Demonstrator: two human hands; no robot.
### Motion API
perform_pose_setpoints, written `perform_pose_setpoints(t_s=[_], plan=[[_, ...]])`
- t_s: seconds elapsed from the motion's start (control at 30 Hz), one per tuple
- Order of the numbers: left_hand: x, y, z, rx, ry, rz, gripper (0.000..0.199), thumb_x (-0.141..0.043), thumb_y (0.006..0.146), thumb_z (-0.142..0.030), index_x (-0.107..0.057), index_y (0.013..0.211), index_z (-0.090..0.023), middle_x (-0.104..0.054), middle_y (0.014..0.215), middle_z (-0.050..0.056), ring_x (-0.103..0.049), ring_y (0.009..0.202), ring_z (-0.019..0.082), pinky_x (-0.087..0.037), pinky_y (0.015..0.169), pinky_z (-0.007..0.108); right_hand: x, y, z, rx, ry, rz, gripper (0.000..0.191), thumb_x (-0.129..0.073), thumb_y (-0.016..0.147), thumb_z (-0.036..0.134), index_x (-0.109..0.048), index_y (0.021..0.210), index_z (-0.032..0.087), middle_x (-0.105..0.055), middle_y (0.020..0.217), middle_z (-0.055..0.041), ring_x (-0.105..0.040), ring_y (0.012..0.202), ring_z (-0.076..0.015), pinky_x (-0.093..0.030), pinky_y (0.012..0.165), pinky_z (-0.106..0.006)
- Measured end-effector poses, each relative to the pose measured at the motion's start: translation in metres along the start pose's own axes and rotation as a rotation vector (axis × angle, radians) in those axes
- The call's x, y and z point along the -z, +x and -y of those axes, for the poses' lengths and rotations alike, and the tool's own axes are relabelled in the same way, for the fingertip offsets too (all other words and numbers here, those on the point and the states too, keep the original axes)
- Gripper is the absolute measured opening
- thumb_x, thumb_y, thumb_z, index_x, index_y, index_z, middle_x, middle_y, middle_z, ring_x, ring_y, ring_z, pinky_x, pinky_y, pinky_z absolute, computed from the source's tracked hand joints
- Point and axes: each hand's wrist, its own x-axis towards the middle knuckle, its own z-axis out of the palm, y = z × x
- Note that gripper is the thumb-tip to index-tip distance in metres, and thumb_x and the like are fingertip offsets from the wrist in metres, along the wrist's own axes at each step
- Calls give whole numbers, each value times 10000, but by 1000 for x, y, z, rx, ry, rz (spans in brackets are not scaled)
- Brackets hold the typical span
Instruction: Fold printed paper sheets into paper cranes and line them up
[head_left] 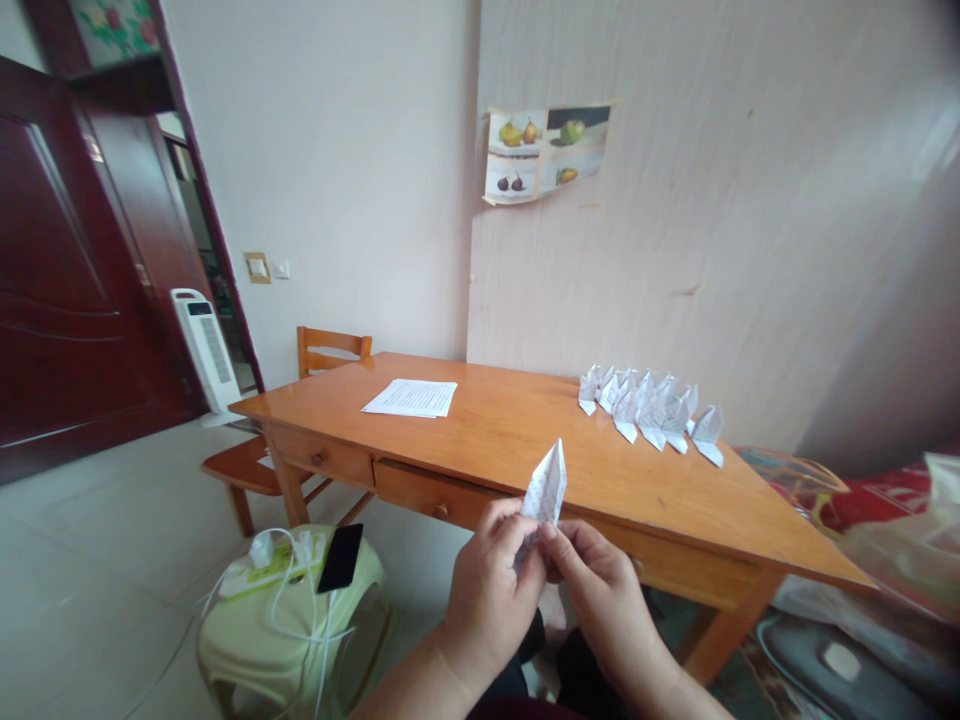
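A small folded piece of printed paper (pixel 546 485) points upward in front of the table's near edge. My left hand (pixel 496 580) grips its lower left side, thumb and fingers pressed together. My right hand (pixel 600 575) pinches the lower right of the same paper, the thumb on its near face. The paper's bottom is hidden behind my fingers. Several folded paper pieces (pixel 651 408) stand in rows at the right back of the wooden table (pixel 510 400). A stack of printed sheets (pixel 411 397) lies flat on the table's left part.
A pale green stool (pixel 247 640) at the lower left bears a power strip (pixel 277 565), white cables and a black phone (pixel 341 558). A wooden chair (pixel 322 350) stands behind the table's left end. Bags (pixel 892 510) lie at the right.
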Motion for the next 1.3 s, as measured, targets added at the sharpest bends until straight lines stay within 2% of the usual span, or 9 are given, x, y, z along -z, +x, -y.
perform_pose_setpoints(t_s=[0.1, 0.23, 0.33, 0.43, 0.53, 0.83, 1.07, 1.3], plan=[[1, -1, 0, 85, -132, 5, 103, -592, 912, -227, -626, 1008, -226, -636, 1072, 58, -619, 977, 203, -478, 862, 304, 2, 1, -1, -20, -7, -22, 342, -689, 849, 518, -705, 789, 181, -607, 666, -10, -511, 622, -143, -417, 588, -246], [4, 3, 2, 333, -437, -22, 185, -602, 918, -332, -577, 1045, -200, -655, 886, 36, -614, 789, 173, -477, 708, 264, 5, 0, -2, -45, -37, -41, 367, -648, 881, 529, -683, 759, 184, -569, 631, 3, -459, 594, -131, -375, 560, -243], [6, 8, 1, 483, -663, -1, 268, -615, 914, -432, -589, 999, -179, -660, 847, 39, -606, 758, 169, -475, 705, 273, 6, 0, -3, -35, -69, -22, 379, -618, 906, 529, -668, 749, 187, -566, 630, 4, -457, 602, -135, -371, 575, -251], [5, 12, 1, 598, -907, 111, 344, -623, 900, -495, -619, 968, -157, -669, 815, 52, -611, 722, 176, -485, 694, 300, 7, 1, -6, -27, -81, 13, 368, -602, 924, 516, -663, 763, 190, -557, 648, 9, -455, 623, -138, -368, 599, -258], [2, 12, 5, 679, -972, 78, 334, -716, 838, -465, -643, 881, -142, -665, 769, 47, -599, 703, 161, -474, 682, 281, 7, 1, -7, -47, -73, 44, 361, -602, 927, 507, -653, 760, 191, -532, 648, 17, -440, 625, -137, -351, 597, -261], [1, 9, 11, 683, -1011, 35, 309, -767, 804, -424, -658, 804, -135, -654, 724, 36, -584, 675, 143, -462, 679, 268, 4, -2, -2, -121, 49, 55, 350, -647, 896, 495, -659, 729, 187, -540, 634, 6, -435, 612, -138, -347, 589, -259], [1, 10, 11, 688, -1041, 44, 312, -769, 799, -425, -669, 794, -130, -670, 727, 51, -597, 678, 154, -464, 675, 270, 4, -2, 2, -122, 76, 69, 345, -663, 887, 493, -663, 732, 185, -541, 637, 12, -432, 607, -133, -353, 593, -254], [2, 11, 9, 653, -1029, 46, 333, -710, 851, -447, -671, 797, -121, -650, 737, 48, -577, 675, 147, -448, 657, 267, 4, -2, 2, -125, 101, 71, 343, -659, 887, 497, -656, 728, 194, -542, 634, 15, -427, 598, -137, -348, 590, -259]])
